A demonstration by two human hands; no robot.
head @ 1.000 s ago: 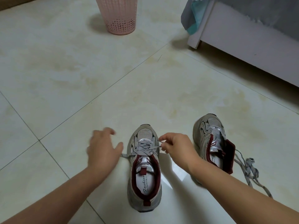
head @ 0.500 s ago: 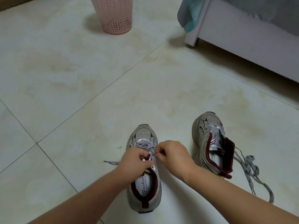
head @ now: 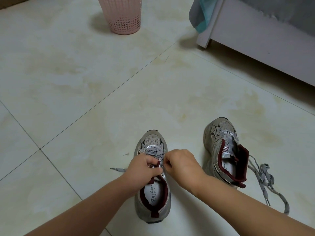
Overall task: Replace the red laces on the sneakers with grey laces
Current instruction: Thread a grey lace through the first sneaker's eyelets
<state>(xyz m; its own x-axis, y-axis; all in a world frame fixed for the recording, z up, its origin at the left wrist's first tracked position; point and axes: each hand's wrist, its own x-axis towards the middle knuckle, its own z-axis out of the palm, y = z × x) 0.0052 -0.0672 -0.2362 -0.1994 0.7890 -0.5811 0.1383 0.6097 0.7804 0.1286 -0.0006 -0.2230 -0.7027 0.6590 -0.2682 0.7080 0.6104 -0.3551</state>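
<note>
Two grey sneakers with dark red lining stand on the tiled floor. The left sneaker [head: 153, 198] has a grey lace [head: 154, 153] threaded across its front eyelets. My left hand [head: 144, 167] pinches the sneaker's dark red tongue tab near the upper eyelets. My right hand [head: 183, 165] pinches the grey lace at the sneaker's right side. One lace end [head: 117, 169] lies on the floor to the left. The right sneaker [head: 225, 154] has no lace in it, its tongue folded back. A loose grey lace [head: 265, 179] lies in a heap to its right.
A pink plastic basket [head: 121, 16] stands at the far top of the floor. A white bed frame [head: 259, 41] with grey and teal cloth [head: 202, 16] hanging at its corner fills the upper right.
My left hand came in from the floor beside the left sneaker onto its tongue. My right hand stayed at the lace on the right side.
</note>
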